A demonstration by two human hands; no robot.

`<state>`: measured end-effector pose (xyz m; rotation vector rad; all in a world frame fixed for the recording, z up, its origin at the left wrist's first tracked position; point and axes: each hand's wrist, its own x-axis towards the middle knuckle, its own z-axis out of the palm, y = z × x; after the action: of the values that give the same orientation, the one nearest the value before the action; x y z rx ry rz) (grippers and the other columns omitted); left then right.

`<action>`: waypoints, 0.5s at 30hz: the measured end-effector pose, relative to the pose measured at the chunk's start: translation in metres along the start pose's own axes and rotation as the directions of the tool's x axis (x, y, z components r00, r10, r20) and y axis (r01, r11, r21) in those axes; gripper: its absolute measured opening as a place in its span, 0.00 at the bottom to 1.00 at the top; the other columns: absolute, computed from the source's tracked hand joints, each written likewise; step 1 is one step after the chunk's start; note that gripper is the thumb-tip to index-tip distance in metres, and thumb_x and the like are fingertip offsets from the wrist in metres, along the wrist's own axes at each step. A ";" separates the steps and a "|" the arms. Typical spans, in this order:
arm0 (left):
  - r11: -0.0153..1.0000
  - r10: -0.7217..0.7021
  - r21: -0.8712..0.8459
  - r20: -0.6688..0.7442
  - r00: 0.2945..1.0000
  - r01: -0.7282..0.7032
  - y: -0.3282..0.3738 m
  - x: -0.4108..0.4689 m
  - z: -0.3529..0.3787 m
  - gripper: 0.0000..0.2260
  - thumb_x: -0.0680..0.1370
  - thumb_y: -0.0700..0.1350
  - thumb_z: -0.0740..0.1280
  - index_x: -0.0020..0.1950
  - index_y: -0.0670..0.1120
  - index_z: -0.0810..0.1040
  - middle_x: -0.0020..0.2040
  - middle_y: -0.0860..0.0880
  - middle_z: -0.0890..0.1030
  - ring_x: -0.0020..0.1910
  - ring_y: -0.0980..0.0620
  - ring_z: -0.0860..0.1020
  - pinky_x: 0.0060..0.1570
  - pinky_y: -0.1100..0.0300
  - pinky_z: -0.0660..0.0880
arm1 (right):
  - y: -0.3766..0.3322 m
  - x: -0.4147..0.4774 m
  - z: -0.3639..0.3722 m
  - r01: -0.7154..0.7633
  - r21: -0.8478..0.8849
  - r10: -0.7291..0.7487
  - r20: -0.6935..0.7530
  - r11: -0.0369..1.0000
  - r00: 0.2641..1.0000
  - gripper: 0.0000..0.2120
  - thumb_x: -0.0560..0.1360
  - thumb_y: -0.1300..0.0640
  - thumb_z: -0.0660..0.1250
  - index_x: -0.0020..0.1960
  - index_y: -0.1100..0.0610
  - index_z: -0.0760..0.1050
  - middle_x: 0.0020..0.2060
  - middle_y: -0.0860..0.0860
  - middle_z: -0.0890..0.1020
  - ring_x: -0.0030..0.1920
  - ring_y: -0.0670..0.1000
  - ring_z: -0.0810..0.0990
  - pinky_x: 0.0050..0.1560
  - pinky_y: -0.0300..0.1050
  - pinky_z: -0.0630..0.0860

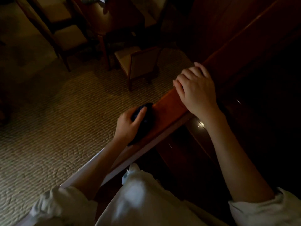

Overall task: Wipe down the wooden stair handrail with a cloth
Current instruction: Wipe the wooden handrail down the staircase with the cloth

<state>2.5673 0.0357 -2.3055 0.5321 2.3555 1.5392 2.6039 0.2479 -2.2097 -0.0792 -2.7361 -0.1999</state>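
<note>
Dim carpeted room, chairs (140, 66) at upper centre. Left hand (128, 123) grips dark cloth (143, 121) against the handrail (169, 101) at frame centre, wiping; right hand (195, 88) rests flat further up, fingers relaxed, apparently steadying.

A dim room, seen from above. A beige carpet (57, 128) with a wavy ribbed pattern and faint scrollwork covers the floor. On it stands a small wooden chair (143, 62) with a cream upholstered back and seat, turned away from the viewer. Farther off, at upper left, is a taller dining chair (65, 36) with a cream seat, just beside a reddish wooden table (104, 18) on slim legs. Dark wood panelling (219, 22) fills the upper right. Lower right, a glossy dark wooden surface (200, 124) catches small glints of light.
</note>
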 end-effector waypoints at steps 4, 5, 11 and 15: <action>0.997 0.083 -0.001 -0.025 0.996 -0.083 -0.010 0.003 0.004 0.31 0.74 0.69 0.53 0.40 0.41 0.77 0.32 0.45 0.77 0.29 0.52 0.74 0.28 0.61 0.66 | -0.015 -0.008 0.012 -0.099 -0.049 0.096 -0.063 0.994 0.993 0.21 0.79 0.41 0.56 0.45 0.57 0.77 0.45 0.54 0.80 0.57 0.56 0.76 0.74 0.54 0.56; 0.994 0.107 0.006 -0.038 0.994 -0.107 -0.012 0.004 0.005 0.32 0.74 0.69 0.53 0.42 0.41 0.78 0.33 0.45 0.78 0.29 0.51 0.75 0.28 0.59 0.67 | -0.018 -0.009 0.015 -0.112 -0.071 0.105 -0.094 0.991 0.990 0.21 0.78 0.41 0.56 0.45 0.57 0.77 0.46 0.54 0.80 0.58 0.55 0.76 0.74 0.54 0.56; 0.988 0.149 0.054 -0.123 0.981 -0.143 -0.004 -0.002 0.010 0.23 0.79 0.64 0.55 0.46 0.48 0.81 0.40 0.48 0.83 0.37 0.52 0.80 0.38 0.58 0.76 | -0.018 -0.008 0.018 -0.127 -0.065 0.118 -0.129 0.990 0.985 0.19 0.78 0.42 0.57 0.47 0.55 0.79 0.50 0.52 0.81 0.61 0.54 0.74 0.74 0.51 0.55; 0.989 0.133 0.083 -0.177 0.975 -0.120 -0.007 -0.020 0.004 0.24 0.79 0.64 0.55 0.48 0.48 0.82 0.40 0.48 0.83 0.35 0.51 0.80 0.38 0.54 0.77 | -0.022 -0.007 0.013 -0.155 -0.055 0.150 -0.083 0.986 0.985 0.18 0.78 0.43 0.58 0.47 0.55 0.79 0.51 0.53 0.81 0.61 0.54 0.74 0.74 0.51 0.55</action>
<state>2.5858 0.0273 -2.3132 0.5912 2.5677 1.6261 2.6040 0.2277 -2.2270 -0.2913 -2.6309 -0.2385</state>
